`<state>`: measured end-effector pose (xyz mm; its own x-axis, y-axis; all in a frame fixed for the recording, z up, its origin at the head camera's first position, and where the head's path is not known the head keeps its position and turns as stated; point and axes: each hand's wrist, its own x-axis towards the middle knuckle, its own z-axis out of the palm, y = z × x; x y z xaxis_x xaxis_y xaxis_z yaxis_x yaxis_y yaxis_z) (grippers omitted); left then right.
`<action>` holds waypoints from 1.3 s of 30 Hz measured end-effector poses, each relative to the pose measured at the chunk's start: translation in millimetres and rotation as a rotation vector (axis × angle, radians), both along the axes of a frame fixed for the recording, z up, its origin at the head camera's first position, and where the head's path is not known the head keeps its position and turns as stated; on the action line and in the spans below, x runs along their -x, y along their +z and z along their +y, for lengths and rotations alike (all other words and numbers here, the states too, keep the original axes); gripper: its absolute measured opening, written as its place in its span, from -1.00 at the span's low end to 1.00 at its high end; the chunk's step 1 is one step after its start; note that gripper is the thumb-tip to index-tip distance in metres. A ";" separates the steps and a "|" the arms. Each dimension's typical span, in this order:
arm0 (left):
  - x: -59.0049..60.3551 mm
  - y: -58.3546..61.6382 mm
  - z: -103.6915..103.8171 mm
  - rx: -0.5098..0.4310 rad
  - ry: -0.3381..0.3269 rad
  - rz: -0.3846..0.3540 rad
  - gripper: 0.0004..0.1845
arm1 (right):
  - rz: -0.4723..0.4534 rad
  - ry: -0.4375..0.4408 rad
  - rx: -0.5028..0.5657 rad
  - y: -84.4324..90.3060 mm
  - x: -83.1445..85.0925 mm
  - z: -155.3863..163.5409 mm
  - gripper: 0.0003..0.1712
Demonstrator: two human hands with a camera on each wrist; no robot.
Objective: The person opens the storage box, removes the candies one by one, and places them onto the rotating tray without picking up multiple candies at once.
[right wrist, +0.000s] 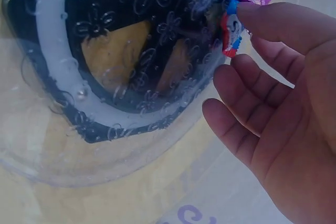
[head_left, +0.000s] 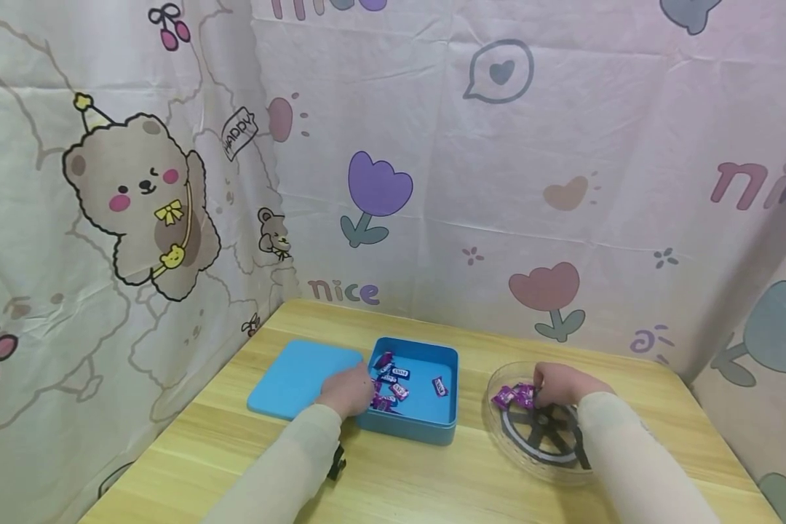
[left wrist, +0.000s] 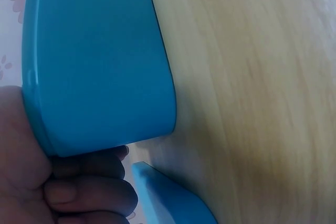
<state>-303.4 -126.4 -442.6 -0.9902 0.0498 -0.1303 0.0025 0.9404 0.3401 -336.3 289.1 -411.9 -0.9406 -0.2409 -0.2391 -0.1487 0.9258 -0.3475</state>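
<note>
My left hand [head_left: 348, 389] grips the left wall of the open blue box [head_left: 406, 429]. In the left wrist view its curled fingers [left wrist: 94, 195] lie beside the box corner. Purple and dark blue wrapped candies lie inside, mostly along the left side, with one candy [head_left: 439, 386] farther right. Over the clear round tray [head_left: 530, 469], my right hand [head_left: 566, 384] pinches a small red and blue wrapped candy [right wrist: 231, 30] between thumb and finger. Beside those fingers are purple wrapped candies [head_left: 514, 396].
A flat blue lid [head_left: 295, 378] lies left of the box on the wooden table [head_left: 393, 487]. Under the clear tray a dark spoked shape with a pale ring [head_left: 540, 437] shows through. A printed curtain [head_left: 445, 182] hangs behind the table and at both sides.
</note>
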 end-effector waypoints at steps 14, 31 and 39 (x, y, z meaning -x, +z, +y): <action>1.2 -0.1 -2.1 -0.002 -0.010 0.010 -0.41 | 0.129 0.117 -0.008 18.4 2.7 -23.6 -0.77; 0.8 -3.5 -2.1 0.002 -0.019 0.010 -0.41 | 0.325 0.291 -0.039 29.2 -2.0 -92.0 -0.74; 1.0 -2.3 -1.9 -0.020 -0.021 0.012 -0.42 | 0.339 0.308 -0.096 27.0 -1.6 -129.4 -0.71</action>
